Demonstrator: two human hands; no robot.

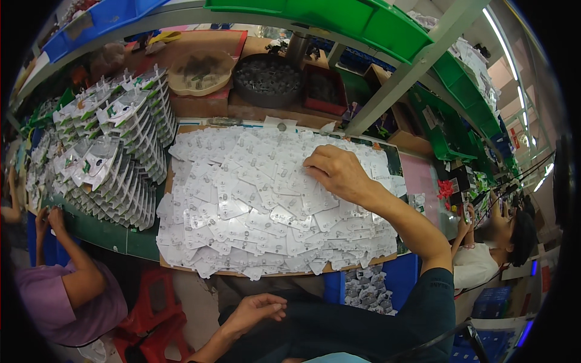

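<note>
A broad, overlapping heap of flat white plastic pieces with small raised pegs covers the board in front of me. My right hand reaches over the heap's far right part, fingers bent down and closed together at the pieces. Whatever lies between those fingertips is hidden. Below the near edge of the heap, my left hand hovers above my lap, apart from the pieces. Its fingers are curled in toward the thumb, and I cannot make out anything in them.
Tall stacks of white-and-green assemblies stand to the left. Behind the heap sit a cream basin, a black round tub and a dark red tray. A slanted metal post rises at right. People work on both sides.
</note>
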